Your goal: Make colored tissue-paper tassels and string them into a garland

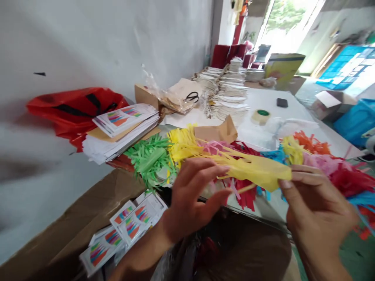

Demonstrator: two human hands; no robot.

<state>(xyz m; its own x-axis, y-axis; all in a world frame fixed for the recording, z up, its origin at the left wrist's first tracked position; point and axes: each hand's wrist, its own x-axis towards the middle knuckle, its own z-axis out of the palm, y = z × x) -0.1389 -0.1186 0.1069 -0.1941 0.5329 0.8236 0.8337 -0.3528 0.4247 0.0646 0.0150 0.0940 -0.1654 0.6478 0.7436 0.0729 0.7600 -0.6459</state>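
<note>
Yellow fringe (268,170): held up over the near edge of the table (272,95), uncut band toward my right side, thin strips trailing left across the loose colour beneath. Looks like light tissue; I judge it would tear easily.

My right hand (320,195) has the band's end pinched between thumb and fingers, closed on it. A good place to grip: the pull falls on whole paper, not on single strips. Keep that pinch firm but flat, so the band doesn't crease.

My left hand (191,199) is partly open, thumb well apart from the forefinger, tips close by the strips. Cannot tell whether the forefinger touches one. Nothing clearly gripped there. Best to work strips a few at a time, lightly, drawing along their length; a sideways tug could rip them at the root.

Below and behind: a yellow bunch (181,143) and a green bunch (150,160) lie side by side to the left, a mixed heap (348,171) to the right. Lift the piece clear of these, or strips may snag and tangle.

Farther out: a brown paper piece (216,132) just behind, tape roll (261,116) beyond it, stacked white paper (231,91) along the wall side, scissors (191,96) on the packaging.
</note>
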